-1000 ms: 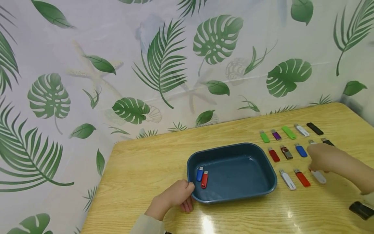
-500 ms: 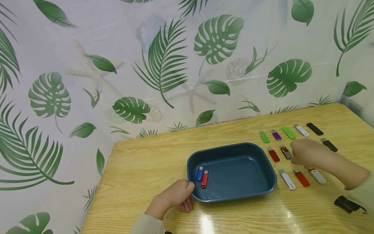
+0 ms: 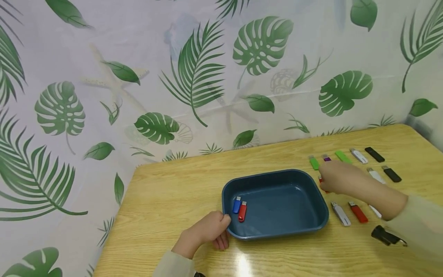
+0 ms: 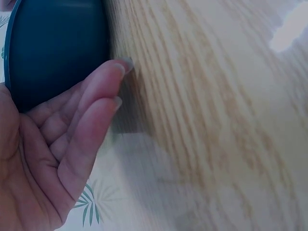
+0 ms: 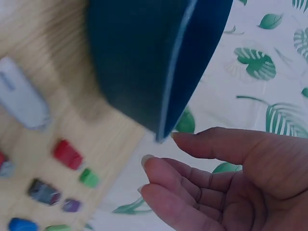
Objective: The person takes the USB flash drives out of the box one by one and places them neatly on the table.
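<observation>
A dark blue plastic tray [image 3: 273, 177] rests on the table. In it, near the left end, lie a blue USB stick [image 3: 237, 206] and a red USB stick [image 3: 242, 212]. My left hand [image 3: 207, 232] pinches the tray's front left corner at the rim, its other fingers outside below. My right hand [image 3: 333, 177] hovers past the tray's right end, over the rows of sticks, partly covering a dark red USB stick [image 5: 67, 154]. Its thumb and fingers are apart in the right wrist view, with nothing between them. A swivel USB stick [image 5: 44, 191] and a blue one [image 5: 22, 224] show beneath.
Several more USB sticks lie in rows right of the tray, among them a green one [image 3: 314, 163], a black one [image 3: 374, 154] and a white one [image 3: 340, 214]. A leaf-patterned cloth [image 3: 214, 115] hangs behind the wooden table [image 3: 173, 196].
My right hand has moved left across the rows, from the white and black sticks to beside the tray, uncovering them. The left hand has stayed on the tray's corner.
</observation>
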The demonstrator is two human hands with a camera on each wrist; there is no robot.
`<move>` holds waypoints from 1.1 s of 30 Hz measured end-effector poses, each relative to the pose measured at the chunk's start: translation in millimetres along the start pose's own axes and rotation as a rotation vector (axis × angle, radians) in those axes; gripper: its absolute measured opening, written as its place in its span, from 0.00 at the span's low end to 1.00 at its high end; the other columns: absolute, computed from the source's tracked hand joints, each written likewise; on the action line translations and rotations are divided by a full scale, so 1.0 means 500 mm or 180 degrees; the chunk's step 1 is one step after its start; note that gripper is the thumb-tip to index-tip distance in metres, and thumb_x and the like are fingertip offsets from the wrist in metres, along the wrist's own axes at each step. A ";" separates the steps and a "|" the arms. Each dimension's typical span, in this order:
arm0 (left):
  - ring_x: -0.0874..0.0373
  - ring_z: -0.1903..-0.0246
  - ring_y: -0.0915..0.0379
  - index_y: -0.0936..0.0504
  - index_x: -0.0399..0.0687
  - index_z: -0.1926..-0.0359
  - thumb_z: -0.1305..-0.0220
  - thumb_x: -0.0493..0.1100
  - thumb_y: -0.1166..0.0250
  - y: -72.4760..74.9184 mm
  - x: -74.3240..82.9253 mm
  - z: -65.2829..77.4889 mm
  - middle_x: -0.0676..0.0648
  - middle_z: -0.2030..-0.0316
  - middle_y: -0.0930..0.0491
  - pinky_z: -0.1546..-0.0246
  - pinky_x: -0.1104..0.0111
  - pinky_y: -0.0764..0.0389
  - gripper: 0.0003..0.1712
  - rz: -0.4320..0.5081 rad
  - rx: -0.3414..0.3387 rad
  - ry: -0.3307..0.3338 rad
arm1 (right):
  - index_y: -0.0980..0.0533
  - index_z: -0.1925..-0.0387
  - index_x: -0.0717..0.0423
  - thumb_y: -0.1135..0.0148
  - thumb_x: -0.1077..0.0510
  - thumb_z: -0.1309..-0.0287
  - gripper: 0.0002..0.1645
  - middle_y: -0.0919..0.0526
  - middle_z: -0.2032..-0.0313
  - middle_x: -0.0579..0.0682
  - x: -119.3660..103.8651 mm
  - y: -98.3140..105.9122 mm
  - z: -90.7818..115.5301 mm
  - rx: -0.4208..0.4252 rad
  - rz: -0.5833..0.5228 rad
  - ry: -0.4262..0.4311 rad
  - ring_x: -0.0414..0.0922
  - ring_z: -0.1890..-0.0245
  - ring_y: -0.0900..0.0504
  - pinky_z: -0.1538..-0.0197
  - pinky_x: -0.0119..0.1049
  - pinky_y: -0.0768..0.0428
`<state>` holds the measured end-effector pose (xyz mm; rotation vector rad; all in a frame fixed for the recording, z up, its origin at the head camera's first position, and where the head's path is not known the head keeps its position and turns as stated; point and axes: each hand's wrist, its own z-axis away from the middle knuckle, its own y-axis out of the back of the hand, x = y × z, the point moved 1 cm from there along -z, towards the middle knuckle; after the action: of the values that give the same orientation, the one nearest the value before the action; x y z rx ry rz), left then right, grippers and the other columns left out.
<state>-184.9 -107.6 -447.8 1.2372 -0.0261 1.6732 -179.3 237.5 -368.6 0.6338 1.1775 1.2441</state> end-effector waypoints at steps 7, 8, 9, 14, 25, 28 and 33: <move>0.56 0.89 0.23 0.19 0.35 0.84 0.39 0.45 0.60 -0.001 0.000 0.001 0.45 0.88 0.20 0.86 0.63 0.21 0.29 0.0007 -0.0008 -0.0010 | 0.32 0.82 0.54 0.41 0.64 0.45 0.14 0.37 0.86 0.46 -0.084 0.015 -0.013 0.0012 0.0253 0.0212 0.40 0.87 0.38 0.80 0.30 0.40; 0.56 0.89 0.23 0.19 0.35 0.84 0.39 0.45 0.60 -0.001 0.000 0.002 0.45 0.88 0.20 0.85 0.63 0.21 0.29 0.0008 -0.0007 -0.0014 | 0.33 0.82 0.54 0.41 0.65 0.44 0.14 0.39 0.86 0.45 -0.096 0.014 -0.016 -0.0002 0.0270 0.0233 0.40 0.86 0.39 0.79 0.30 0.40; 0.56 0.89 0.23 0.19 0.35 0.84 0.39 0.45 0.60 -0.001 0.000 0.002 0.45 0.88 0.20 0.85 0.63 0.21 0.29 0.0012 -0.0004 -0.0017 | 0.34 0.83 0.53 0.41 0.65 0.44 0.15 0.41 0.86 0.45 -0.109 0.014 -0.018 -0.0010 0.0283 0.0257 0.40 0.85 0.42 0.79 0.30 0.42; 0.57 0.89 0.23 0.20 0.35 0.83 0.39 0.45 0.60 -0.002 0.000 0.003 0.45 0.88 0.20 0.86 0.63 0.21 0.29 0.0029 -0.0002 -0.0016 | 0.37 0.85 0.51 0.43 0.67 0.45 0.19 0.45 0.86 0.44 -0.158 0.005 -0.026 0.0053 0.0393 0.0446 0.39 0.85 0.47 0.80 0.30 0.46; 0.56 0.89 0.23 0.20 0.35 0.84 0.39 0.45 0.60 -0.001 0.004 0.004 0.45 0.88 0.20 0.85 0.62 0.20 0.29 0.0020 -0.0002 0.0016 | 0.39 0.88 0.49 0.43 0.65 0.43 0.23 0.47 0.87 0.44 -0.215 -0.028 -0.051 0.0068 0.0469 0.0435 0.39 0.85 0.50 0.81 0.30 0.48; 0.56 0.89 0.23 0.20 0.35 0.84 0.39 0.45 0.60 0.000 0.003 0.003 0.45 0.88 0.20 0.85 0.62 0.20 0.29 0.0031 -0.0009 0.0010 | 0.36 0.88 0.50 0.42 0.63 0.43 0.21 0.45 0.87 0.44 -0.223 -0.038 -0.066 -0.0010 0.0450 0.0401 0.39 0.85 0.48 0.82 0.31 0.48; 0.57 0.89 0.24 0.20 0.35 0.84 0.39 0.45 0.61 0.001 0.002 0.003 0.45 0.88 0.20 0.85 0.63 0.21 0.29 0.0073 -0.0019 0.0022 | 0.28 0.82 0.53 0.38 0.58 0.43 0.14 0.37 0.84 0.45 -0.233 -0.051 -0.101 -0.0127 0.0534 0.0530 0.40 0.83 0.39 0.80 0.32 0.39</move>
<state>-184.1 -108.0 -446.4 1.2308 -0.0412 1.6961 -204.1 110.3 -369.8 0.6184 1.2529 1.4820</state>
